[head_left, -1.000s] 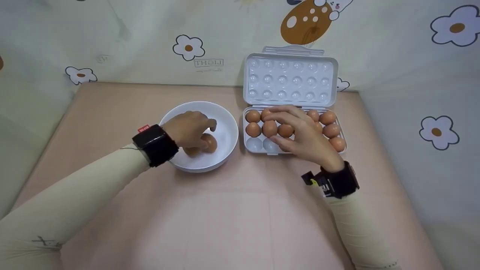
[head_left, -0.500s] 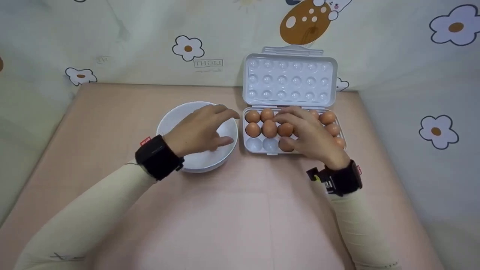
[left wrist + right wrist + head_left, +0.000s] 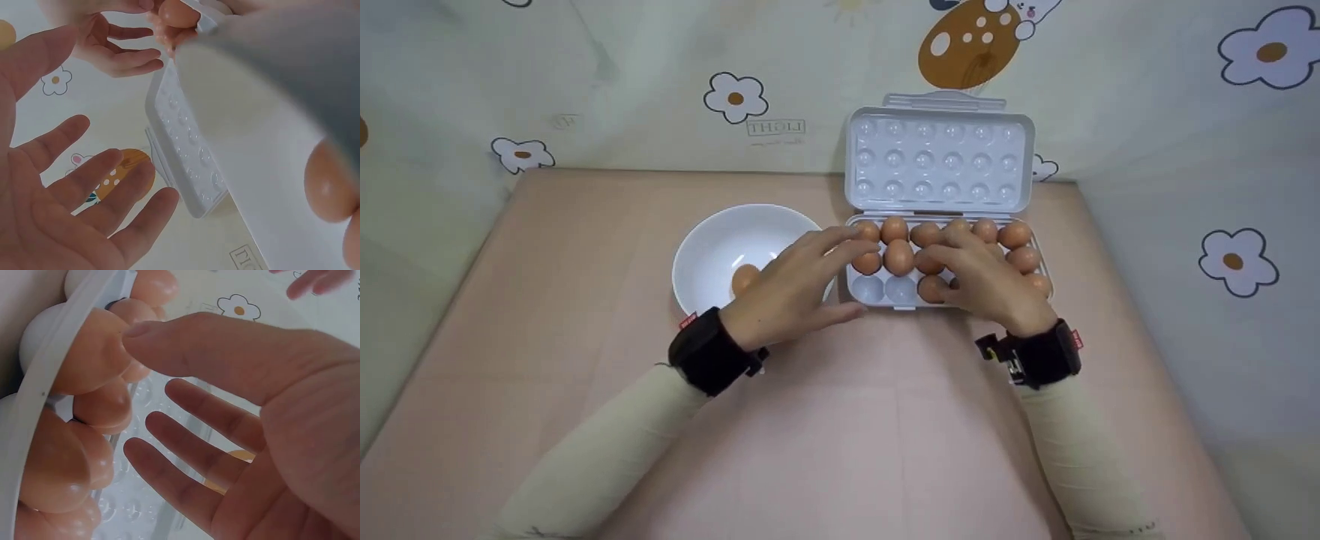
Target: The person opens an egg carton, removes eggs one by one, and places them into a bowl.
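Observation:
My left hand (image 3: 789,291) is over the right rim of a white bowl (image 3: 701,240), its fingers spread toward the egg box. Its palm holds nothing in the left wrist view. A brown egg (image 3: 745,279) shows in the bowl; the left wrist view shows two eggs (image 3: 329,183) there. My right hand (image 3: 984,279) is above the white egg box (image 3: 868,289), hiding part of it. In the right wrist view the thumb touches or nearly touches a front-row egg (image 3: 90,354); the other fingers are extended, apart from the eggs. Several brown eggs (image 3: 898,258) fill the back rows.
The egg box lid (image 3: 939,157) stands open at the back, near the patterned cloth wall (image 3: 645,90). Two bare hollows show at the box's front left. Pink cloth covers the table (image 3: 825,442) in front.
My left hand has come up from the eggs in the bowl and moved right toward the egg box. My right hand has shifted slightly right, exposing a front-row egg beside its thumb.

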`<state>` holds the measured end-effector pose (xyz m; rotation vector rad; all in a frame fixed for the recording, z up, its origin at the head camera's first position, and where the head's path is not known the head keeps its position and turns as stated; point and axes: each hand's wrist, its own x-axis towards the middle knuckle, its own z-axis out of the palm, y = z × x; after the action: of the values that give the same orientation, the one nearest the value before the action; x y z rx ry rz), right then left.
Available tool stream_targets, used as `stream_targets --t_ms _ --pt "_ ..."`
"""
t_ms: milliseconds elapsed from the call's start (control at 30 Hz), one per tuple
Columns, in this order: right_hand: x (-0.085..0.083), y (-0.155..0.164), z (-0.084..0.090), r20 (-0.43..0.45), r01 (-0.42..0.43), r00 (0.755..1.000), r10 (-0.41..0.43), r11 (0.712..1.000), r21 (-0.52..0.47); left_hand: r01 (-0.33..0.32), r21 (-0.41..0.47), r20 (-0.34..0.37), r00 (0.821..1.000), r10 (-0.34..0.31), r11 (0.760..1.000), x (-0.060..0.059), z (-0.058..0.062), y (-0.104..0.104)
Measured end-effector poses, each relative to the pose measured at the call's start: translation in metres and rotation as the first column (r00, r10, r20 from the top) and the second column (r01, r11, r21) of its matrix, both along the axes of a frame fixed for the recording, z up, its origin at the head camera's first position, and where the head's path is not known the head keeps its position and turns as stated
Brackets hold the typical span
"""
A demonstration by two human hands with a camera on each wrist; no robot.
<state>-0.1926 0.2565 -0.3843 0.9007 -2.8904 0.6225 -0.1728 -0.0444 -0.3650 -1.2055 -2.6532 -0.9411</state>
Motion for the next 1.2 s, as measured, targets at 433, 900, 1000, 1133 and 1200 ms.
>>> stream_targets --t_ms 433,900,1000,1133,1200 --pt "-0.006 -0.003 -0.011 0.061 -0.037 0.998 0.033 0.996 0.075 0.010 0.032 -0.025 1.000 -0.009 0.999 0.010 -0.019 0.018" --pt "-0.006 -0.009 -0.013 0.113 0.039 0.992 -0.049 0.996 0.081 0.017 0.031 0.004 1.000 -0.017 0.999 0.013 -0.028 0.024" --pt "-0.006 -0.009 -0.014 0.087 0.055 0.994 -0.064 0.993 0.101 0.017 0.041 -0.004 1.000 -0.017 0.999 0.012 -0.028 0.026" --pt "-0.007 -0.009 -0.015 0.055 0.047 0.997 -0.054 0.992 0.120 0.027 0.076 -0.035 0.999 -0.024 0.997 0.011 -0.027 0.026" --pt "-0.007 -0.010 -0.015 0.058 0.049 0.997 -0.056 0.992 0.113 0.027 0.089 -0.046 0.999 -0.023 0.996 0.010 -0.027 0.026"
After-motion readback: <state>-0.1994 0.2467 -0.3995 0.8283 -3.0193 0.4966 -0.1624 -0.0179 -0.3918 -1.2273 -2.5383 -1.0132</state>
